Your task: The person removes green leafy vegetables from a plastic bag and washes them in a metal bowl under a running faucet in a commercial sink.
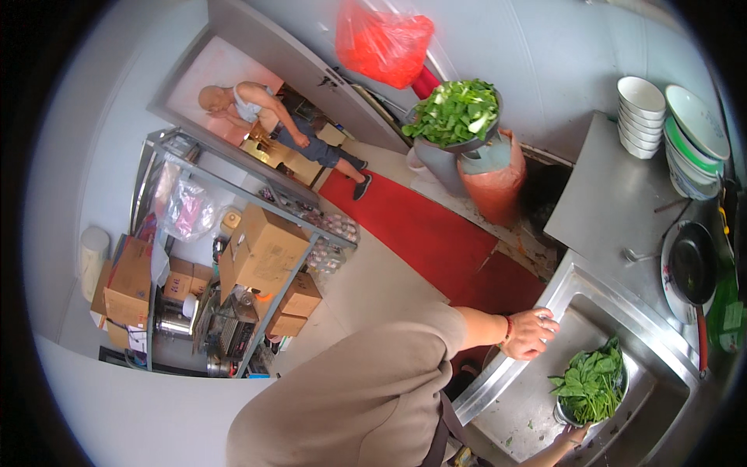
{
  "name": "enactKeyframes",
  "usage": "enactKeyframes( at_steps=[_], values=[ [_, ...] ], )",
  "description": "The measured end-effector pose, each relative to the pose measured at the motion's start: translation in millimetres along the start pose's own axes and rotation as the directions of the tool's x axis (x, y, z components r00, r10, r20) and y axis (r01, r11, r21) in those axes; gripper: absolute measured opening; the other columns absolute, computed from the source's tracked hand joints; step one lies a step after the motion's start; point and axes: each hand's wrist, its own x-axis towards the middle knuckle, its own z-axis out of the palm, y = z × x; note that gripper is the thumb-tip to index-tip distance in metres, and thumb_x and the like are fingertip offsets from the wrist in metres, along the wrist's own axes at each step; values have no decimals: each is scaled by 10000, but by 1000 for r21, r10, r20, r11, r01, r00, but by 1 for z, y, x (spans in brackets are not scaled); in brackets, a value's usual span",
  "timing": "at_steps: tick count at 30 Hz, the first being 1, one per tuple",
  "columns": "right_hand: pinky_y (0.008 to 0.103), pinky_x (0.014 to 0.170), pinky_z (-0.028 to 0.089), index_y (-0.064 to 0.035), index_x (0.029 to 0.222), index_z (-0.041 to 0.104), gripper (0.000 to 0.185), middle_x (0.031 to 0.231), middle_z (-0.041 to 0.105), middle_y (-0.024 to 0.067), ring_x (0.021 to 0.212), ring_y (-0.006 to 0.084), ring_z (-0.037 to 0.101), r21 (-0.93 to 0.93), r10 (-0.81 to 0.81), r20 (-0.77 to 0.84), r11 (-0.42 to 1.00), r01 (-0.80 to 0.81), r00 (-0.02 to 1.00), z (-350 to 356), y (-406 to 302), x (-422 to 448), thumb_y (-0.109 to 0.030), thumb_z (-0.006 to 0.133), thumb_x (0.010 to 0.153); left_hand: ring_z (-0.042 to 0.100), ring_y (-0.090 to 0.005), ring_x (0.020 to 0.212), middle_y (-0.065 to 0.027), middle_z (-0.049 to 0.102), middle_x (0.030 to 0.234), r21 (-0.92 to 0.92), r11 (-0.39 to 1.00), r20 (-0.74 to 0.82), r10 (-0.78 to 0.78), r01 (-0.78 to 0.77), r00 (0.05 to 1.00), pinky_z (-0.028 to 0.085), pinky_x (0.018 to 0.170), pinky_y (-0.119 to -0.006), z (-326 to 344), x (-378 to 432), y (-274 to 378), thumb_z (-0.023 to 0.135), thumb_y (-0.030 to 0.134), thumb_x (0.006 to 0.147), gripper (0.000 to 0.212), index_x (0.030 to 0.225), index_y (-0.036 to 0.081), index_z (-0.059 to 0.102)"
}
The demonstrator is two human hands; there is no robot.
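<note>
My left hand (pixel 528 334), with a red cord bracelet at the wrist, is on the near rim of a stainless steel sink (pixel 499 379), its fingers curled over the edge. Inside the basin, a metal bowl (pixel 563 414) is heaped with green leafy vegetables (pixel 589 382). My right hand (pixel 575 435) reaches in from the bottom of the view and grips the bowl at its lower side; some of its fingers are hidden behind the bowl. Small leaf scraps are scattered over the basin floor.
Beyond the sink are stacked white bowls (pixel 641 111), large dishes (pixel 697 122) and a frying pan (pixel 692 265). Leafy greens (pixel 455 111) fill a basin by a gas cylinder (pixel 493 175). A person (pixel 292 125) stands in the doorway, near a red mat (pixel 402 216) and shelving (pixel 233 187).
</note>
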Motion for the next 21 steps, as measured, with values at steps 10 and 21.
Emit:
enactKeyframes(
  at_steps=[10, 21],
  values=[
    [385, 912, 415, -56, 1327, 419, 596, 1276, 503, 126, 1096, 289, 524, -87, 34, -83, 995, -41, 996, 27, 8, 37, -410, 560, 869, 510, -288, 1028, -80, 574, 781, -65, 997, -113, 31, -38, 993, 360, 920, -487, -4, -7, -3, 643, 160, 620, 90, 562, 98, 613],
    [376, 891, 438, -59, 1340, 395, 595, 1252, 517, 131, 1073, 276, 540, -155, 34, -78, 987, -46, 996, 51, 10, 27, -387, 561, 873, 503, -266, 1042, -91, 600, 797, -87, 996, -59, 4, -10, 998, 297, 987, -469, 0, -3, -7, 632, 230, 651, 138, 612, 100, 655]
  ],
)
